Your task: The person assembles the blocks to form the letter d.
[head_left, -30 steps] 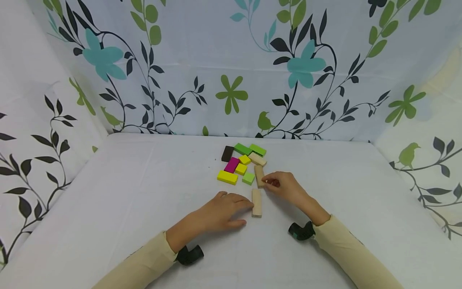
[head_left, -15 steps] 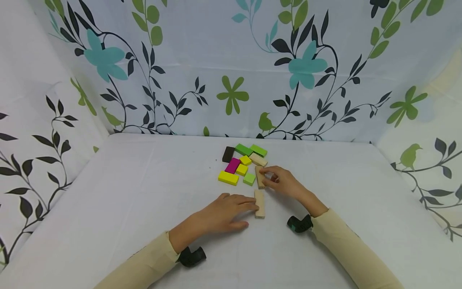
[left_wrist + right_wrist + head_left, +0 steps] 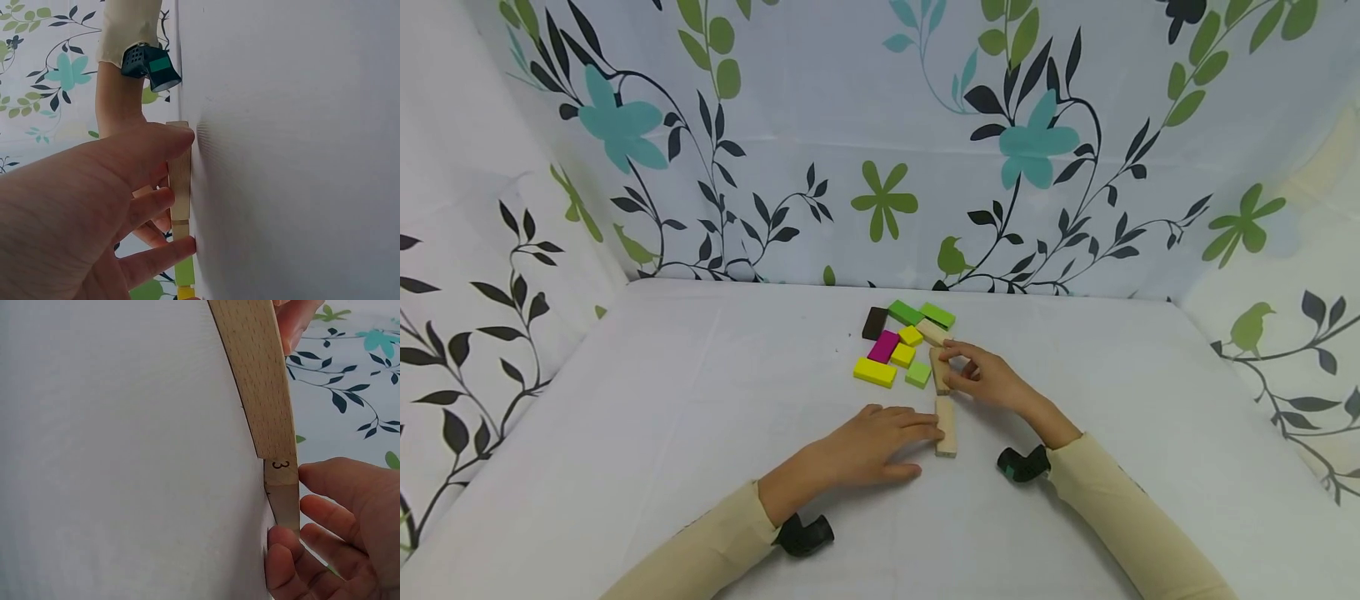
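Observation:
My left hand (image 3: 876,450) lies on the white tabletop, its fairly straight fingers touching the left side of the near plain wooden block (image 3: 947,437). In the left wrist view its thumb and fingers are spread apart along that block (image 3: 180,187). My right hand (image 3: 988,379) holds a second wooden block (image 3: 937,375) just beyond, thumb toward the near end and fingertips farther along. A printed "3" shows on this second block's end (image 3: 281,465) in the right wrist view. The two blocks lie nearly end to end, slightly offset.
A third wooden block (image 3: 932,332) lies behind. Left of the blocks are yellow (image 3: 874,372), magenta (image 3: 883,346), dark brown (image 3: 875,322) and light green (image 3: 917,374) blocks, with smaller yellow and other green ones (image 3: 906,312). Patterned cloth (image 3: 790,108) hangs behind the table.
My left hand has moved right, sliding the near wooden block right until it lines up more closely with the second. My right hand's fingertips have shifted slightly farther along the second block.

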`<control>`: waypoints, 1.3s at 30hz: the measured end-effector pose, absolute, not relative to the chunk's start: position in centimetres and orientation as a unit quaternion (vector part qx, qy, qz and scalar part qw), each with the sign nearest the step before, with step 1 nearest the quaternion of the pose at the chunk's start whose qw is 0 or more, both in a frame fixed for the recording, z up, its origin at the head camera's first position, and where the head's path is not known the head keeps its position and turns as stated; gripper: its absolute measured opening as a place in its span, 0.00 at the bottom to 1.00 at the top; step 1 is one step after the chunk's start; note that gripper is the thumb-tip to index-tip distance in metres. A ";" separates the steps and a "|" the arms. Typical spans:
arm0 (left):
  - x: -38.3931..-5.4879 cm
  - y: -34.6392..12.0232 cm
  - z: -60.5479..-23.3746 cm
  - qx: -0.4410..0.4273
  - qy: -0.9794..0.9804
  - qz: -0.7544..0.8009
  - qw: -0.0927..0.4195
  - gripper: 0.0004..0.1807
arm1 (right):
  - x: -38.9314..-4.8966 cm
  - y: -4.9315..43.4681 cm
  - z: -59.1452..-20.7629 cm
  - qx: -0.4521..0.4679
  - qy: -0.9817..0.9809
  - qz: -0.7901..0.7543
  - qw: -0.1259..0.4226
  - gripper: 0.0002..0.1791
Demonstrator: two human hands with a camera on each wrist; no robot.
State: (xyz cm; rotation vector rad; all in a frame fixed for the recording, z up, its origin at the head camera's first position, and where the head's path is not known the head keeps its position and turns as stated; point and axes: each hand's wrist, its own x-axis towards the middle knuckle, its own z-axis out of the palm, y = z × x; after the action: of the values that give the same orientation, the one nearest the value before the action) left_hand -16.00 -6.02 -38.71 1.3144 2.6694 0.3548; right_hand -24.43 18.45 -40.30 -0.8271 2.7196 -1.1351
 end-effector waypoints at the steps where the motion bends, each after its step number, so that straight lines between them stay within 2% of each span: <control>1: -16.0 -6.0 -38.7 0.437 0.889 0.117 0.072 0.28 | -24.5 18.5 -40.3 -0.271 0.888 -0.370 0.043 0.18; 11: -15.9 -5.8 -38.7 0.443 0.890 0.095 0.050 0.29 | -24.3 18.6 -40.3 -0.300 0.880 -0.365 0.047 0.16; 39: -15.6 -5.7 -38.9 0.451 0.887 0.078 0.058 0.30 | -22.7 18.2 -39.9 -0.294 0.891 -0.345 0.035 0.16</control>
State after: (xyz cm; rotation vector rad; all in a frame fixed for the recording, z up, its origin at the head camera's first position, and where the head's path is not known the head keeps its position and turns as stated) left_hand -15.63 -5.68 -38.89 1.3677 2.6888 0.2355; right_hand -22.70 18.19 -39.90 -0.9047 2.7372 -1.0609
